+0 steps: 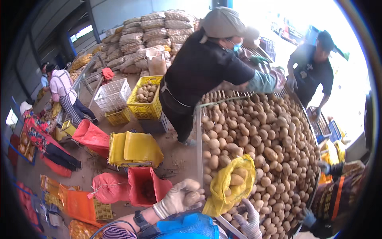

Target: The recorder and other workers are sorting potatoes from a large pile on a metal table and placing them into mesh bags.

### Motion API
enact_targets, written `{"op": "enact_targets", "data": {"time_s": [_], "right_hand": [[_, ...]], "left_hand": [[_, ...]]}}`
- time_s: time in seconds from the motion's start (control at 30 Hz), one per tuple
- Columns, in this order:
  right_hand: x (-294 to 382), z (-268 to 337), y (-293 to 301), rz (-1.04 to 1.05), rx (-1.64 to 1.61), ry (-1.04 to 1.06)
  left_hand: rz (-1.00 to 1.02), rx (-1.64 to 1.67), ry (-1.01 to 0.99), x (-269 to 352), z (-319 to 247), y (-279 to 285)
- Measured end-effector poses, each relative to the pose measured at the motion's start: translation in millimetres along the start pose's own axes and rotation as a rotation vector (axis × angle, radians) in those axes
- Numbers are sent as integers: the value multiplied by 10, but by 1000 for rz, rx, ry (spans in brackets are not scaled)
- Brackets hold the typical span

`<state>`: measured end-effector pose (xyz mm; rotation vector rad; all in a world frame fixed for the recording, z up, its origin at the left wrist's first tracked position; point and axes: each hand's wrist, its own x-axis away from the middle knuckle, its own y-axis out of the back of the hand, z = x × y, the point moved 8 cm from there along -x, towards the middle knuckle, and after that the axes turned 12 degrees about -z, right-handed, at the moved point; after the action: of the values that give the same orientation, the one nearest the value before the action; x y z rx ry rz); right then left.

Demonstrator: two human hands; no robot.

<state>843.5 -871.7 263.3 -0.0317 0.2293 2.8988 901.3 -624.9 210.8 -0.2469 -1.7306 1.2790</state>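
Note:
My left hand [176, 198], in a white knit glove, is closed around potatoes [192, 197] just left of the sorting table's edge. At least two show between the fingers. A yellow mesh bag [219, 191] lies on the table with its mouth open, and several potatoes [237, 179] show inside it. Close to the bag's lower right side is my right hand [249, 219], also gloved, its fingers spread and nothing visible in them. Whether a fingertip touches the bag, I cannot tell. Loose potatoes [268, 134] cover the slatted table around the bag.
A co-worker in a cap [197, 65] leans over the table's far end. Other people stand right and left. On my left are an open red bag [143, 186], folded yellow bags [135, 149] and a yellow crate [146, 109]. Blue mesh [191, 228] is directly below me.

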Motion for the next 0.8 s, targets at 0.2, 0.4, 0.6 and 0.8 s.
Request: {"op": "enact_targets", "data": {"time_s": [0.2, 0.4, 0.6, 0.8], "right_hand": [[-35, -158, 26, -208, -152, -293], [270, -390, 637, -510, 323, -117], [1523, -1159, 1718, -809, 684, -506], [1665, -1347, 2084, -726, 1110, -443]], "left_hand": [[-206, -107, -498, 437, -2456, 544], [-323, -448, -1020, 290, -5521, 420], [-430, -895, -937, -496, -4375, 594], [-612, -1071, -906, -484, -2947, 257]]}}
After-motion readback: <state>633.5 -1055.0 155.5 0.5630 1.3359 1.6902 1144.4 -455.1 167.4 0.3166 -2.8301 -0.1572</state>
